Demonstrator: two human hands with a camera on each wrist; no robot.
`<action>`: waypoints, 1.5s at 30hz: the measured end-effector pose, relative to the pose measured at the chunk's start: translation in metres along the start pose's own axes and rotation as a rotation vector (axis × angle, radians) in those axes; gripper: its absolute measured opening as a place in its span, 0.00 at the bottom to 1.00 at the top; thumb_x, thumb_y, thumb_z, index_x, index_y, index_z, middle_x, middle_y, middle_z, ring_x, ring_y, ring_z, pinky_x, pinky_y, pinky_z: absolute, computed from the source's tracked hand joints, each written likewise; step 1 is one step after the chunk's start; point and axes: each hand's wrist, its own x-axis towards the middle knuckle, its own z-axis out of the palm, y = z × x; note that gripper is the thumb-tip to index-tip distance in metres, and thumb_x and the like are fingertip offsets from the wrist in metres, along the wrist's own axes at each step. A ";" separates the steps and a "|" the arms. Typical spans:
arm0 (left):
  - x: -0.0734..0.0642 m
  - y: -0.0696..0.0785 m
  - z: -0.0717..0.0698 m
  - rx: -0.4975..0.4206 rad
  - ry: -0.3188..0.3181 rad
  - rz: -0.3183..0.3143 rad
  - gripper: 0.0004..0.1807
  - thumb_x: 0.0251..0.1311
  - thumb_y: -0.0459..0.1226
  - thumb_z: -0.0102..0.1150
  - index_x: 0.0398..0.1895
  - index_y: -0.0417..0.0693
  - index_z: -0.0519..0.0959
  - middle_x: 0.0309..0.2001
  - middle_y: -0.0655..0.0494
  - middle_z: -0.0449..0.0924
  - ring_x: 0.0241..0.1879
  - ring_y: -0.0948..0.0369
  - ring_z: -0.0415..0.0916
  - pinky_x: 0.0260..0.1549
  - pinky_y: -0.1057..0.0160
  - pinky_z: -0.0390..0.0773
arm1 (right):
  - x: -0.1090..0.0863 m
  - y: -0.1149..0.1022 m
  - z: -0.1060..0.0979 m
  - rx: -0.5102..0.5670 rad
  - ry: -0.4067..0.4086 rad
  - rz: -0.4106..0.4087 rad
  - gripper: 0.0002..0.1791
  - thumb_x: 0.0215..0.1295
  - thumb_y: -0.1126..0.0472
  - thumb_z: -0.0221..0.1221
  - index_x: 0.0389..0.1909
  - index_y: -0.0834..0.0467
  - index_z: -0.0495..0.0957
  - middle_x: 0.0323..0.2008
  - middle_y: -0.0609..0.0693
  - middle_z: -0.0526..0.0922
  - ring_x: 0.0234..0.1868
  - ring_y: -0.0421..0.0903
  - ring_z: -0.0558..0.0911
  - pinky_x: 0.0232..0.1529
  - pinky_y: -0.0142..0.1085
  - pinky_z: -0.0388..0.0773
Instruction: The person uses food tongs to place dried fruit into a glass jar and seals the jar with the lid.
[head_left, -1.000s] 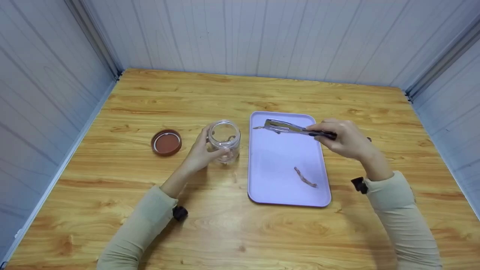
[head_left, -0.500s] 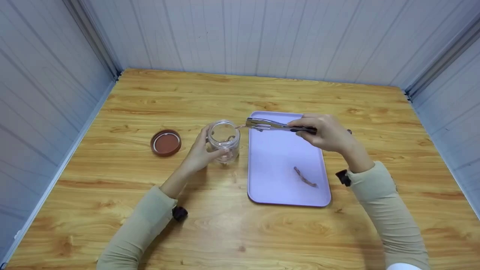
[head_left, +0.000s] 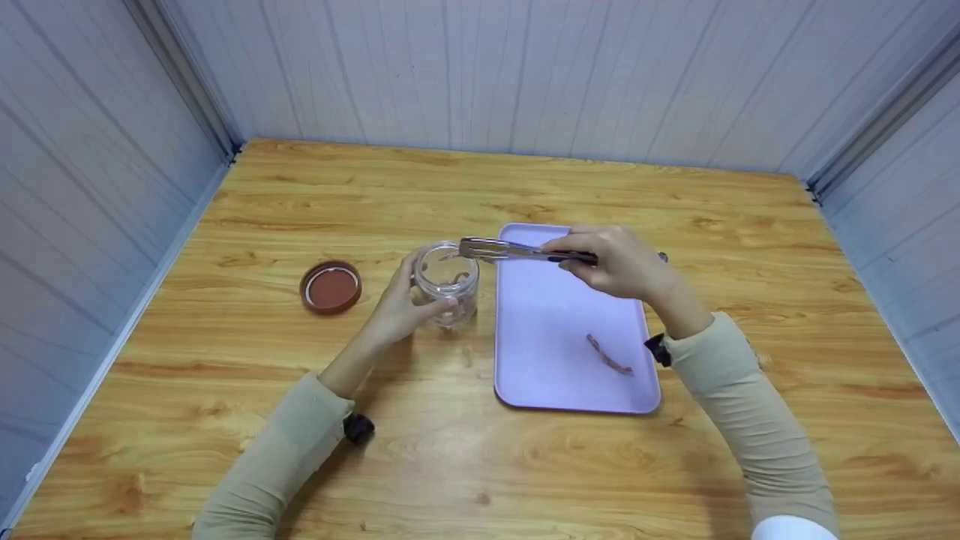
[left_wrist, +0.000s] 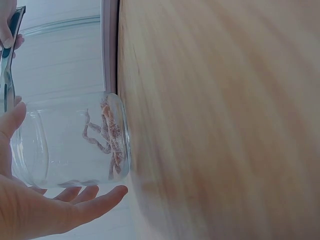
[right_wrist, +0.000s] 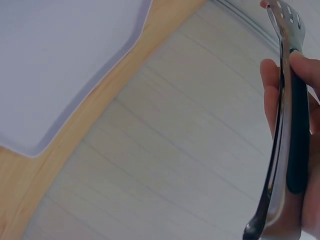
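Observation:
My left hand [head_left: 394, 311] holds a clear jar [head_left: 466, 300] upright on the table, thumb on the near side. Several reddish-brown dried strips [left_wrist: 111, 135] lie at the jar's bottom in the left wrist view. In my right hand [head_left: 611, 262] are metal serving tongs [head_left: 502, 250] with dark grips, pressed nearly together. The tong tips are over the jar's mouth, and a thin strip [head_left: 450, 256] pokes out of them there. One more dried strip [head_left: 609, 356] lies on the lilac tray [head_left: 547, 337], to the right of the jar.
A brown round lid [head_left: 331, 288] lies inside-up on the wooden table [head_left: 450, 465], left of the jar. Pale panelled walls [head_left: 480, 75] stand behind and at both sides of the table.
My right hand has moved left with the tongs, carrying the strip from above the tray to over the jar's mouth. My left hand and the jar have stayed in place.

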 end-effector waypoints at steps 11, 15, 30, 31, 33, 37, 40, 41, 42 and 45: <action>0.000 -0.001 0.000 0.020 0.010 0.003 0.47 0.42 0.42 0.68 0.64 0.51 0.52 0.61 0.49 0.56 0.60 0.50 0.53 0.57 0.49 0.48 | 0.012 -0.004 0.020 -0.041 0.042 -0.031 0.14 0.54 0.69 0.58 0.42 0.54 0.80 0.27 0.46 0.76 0.20 0.38 0.67 0.18 0.32 0.64; 0.000 -0.001 0.001 0.041 0.014 -0.009 0.47 0.42 0.43 0.68 0.64 0.51 0.52 0.61 0.49 0.55 0.59 0.50 0.54 0.56 0.48 0.49 | 0.013 -0.004 0.024 -0.021 0.043 -0.020 0.14 0.53 0.70 0.58 0.41 0.55 0.80 0.26 0.45 0.76 0.19 0.40 0.67 0.18 0.32 0.64; 0.000 -0.001 0.001 0.024 0.022 0.000 0.48 0.40 0.42 0.69 0.65 0.51 0.52 0.63 0.50 0.54 0.61 0.53 0.52 0.57 0.50 0.46 | 0.000 0.000 0.012 -0.031 0.077 -0.027 0.16 0.55 0.67 0.58 0.46 0.56 0.78 0.31 0.48 0.78 0.19 0.38 0.67 0.17 0.32 0.65; 0.000 -0.001 0.001 0.024 0.022 -0.003 0.48 0.40 0.42 0.69 0.65 0.51 0.52 0.63 0.49 0.54 0.61 0.53 0.52 0.57 0.49 0.47 | -0.002 0.000 0.010 -0.026 0.079 -0.025 0.16 0.55 0.67 0.58 0.46 0.56 0.77 0.31 0.48 0.77 0.19 0.38 0.67 0.17 0.31 0.65; 0.000 -0.001 0.001 0.026 0.018 -0.005 0.48 0.40 0.42 0.69 0.65 0.50 0.52 0.63 0.49 0.54 0.61 0.53 0.52 0.57 0.49 0.47 | -0.008 0.001 0.005 -0.021 0.082 -0.021 0.16 0.55 0.67 0.58 0.47 0.57 0.77 0.30 0.49 0.77 0.19 0.38 0.67 0.17 0.31 0.65; 0.000 0.000 0.001 0.032 0.016 -0.005 0.48 0.40 0.41 0.69 0.65 0.50 0.52 0.63 0.48 0.54 0.60 0.52 0.52 0.57 0.49 0.47 | -0.023 0.005 -0.004 -0.047 0.089 0.006 0.17 0.54 0.67 0.59 0.48 0.57 0.76 0.30 0.48 0.76 0.18 0.38 0.66 0.17 0.31 0.64; 0.000 0.000 0.000 0.026 0.009 -0.008 0.48 0.42 0.41 0.68 0.65 0.50 0.51 0.62 0.48 0.54 0.59 0.50 0.54 0.56 0.48 0.49 | -0.035 0.009 -0.010 -0.059 0.100 0.023 0.18 0.53 0.68 0.60 0.47 0.57 0.77 0.29 0.48 0.75 0.18 0.37 0.65 0.17 0.31 0.63; -0.001 0.000 0.000 0.022 0.005 -0.009 0.48 0.42 0.41 0.68 0.65 0.50 0.50 0.62 0.48 0.54 0.59 0.50 0.55 0.56 0.47 0.50 | -0.039 0.011 -0.011 -0.061 0.105 0.028 0.18 0.52 0.68 0.60 0.47 0.57 0.77 0.29 0.48 0.75 0.18 0.37 0.65 0.17 0.31 0.62; -0.001 0.000 0.000 0.018 0.001 -0.011 0.48 0.43 0.41 0.68 0.65 0.50 0.50 0.62 0.48 0.54 0.58 0.49 0.55 0.55 0.47 0.50 | -0.043 0.012 -0.013 -0.062 0.110 0.030 0.18 0.52 0.69 0.60 0.47 0.58 0.77 0.29 0.47 0.75 0.18 0.37 0.64 0.17 0.31 0.62; -0.001 0.000 0.000 0.012 -0.011 -0.011 0.48 0.43 0.42 0.67 0.66 0.50 0.49 0.62 0.47 0.54 0.57 0.47 0.56 0.54 0.46 0.51 | -0.056 0.016 -0.017 -0.066 0.124 0.038 0.18 0.50 0.70 0.61 0.45 0.58 0.77 0.27 0.47 0.74 0.18 0.38 0.63 0.17 0.31 0.61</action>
